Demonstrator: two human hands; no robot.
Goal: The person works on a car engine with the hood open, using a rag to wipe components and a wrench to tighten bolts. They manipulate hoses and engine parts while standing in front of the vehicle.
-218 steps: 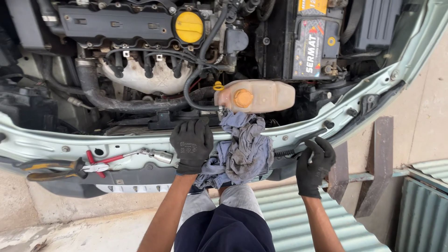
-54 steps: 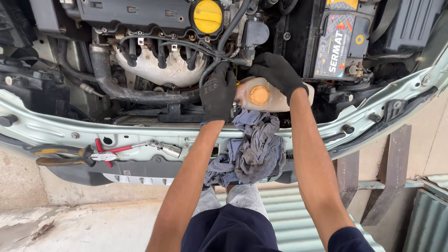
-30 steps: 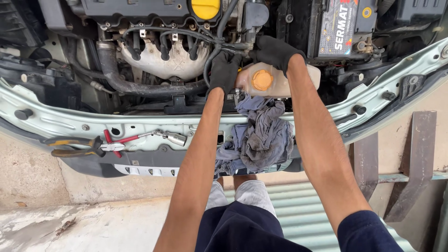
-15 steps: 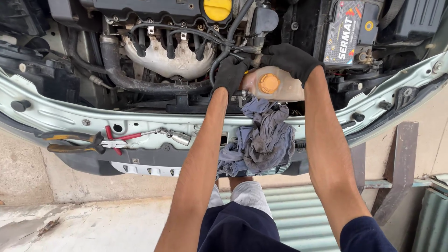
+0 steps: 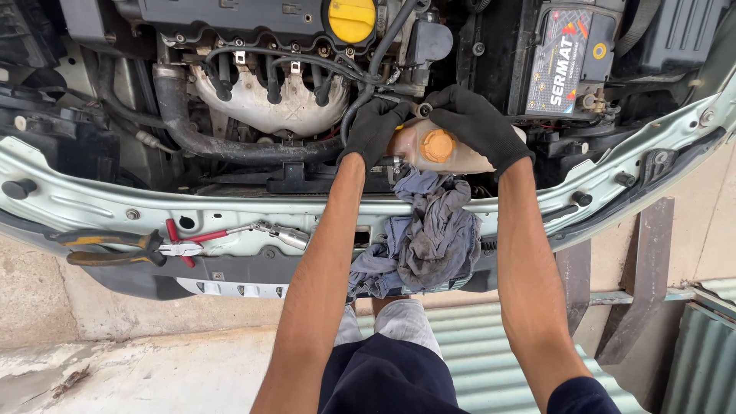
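Both gloved hands, left (image 5: 376, 130) and right (image 5: 477, 123), close their fingers on a hose end (image 5: 422, 109) at the far top of the tank (image 5: 429, 149), mid-bay above the rag (image 5: 433, 230); a slipping grip could plausibly spill fluid.

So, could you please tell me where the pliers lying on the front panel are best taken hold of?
Probably by the pliers' two dark handles, coming from above at the left: they lie flat on the front panel, handles pointing left, jaws crowded by the red-handled tool.
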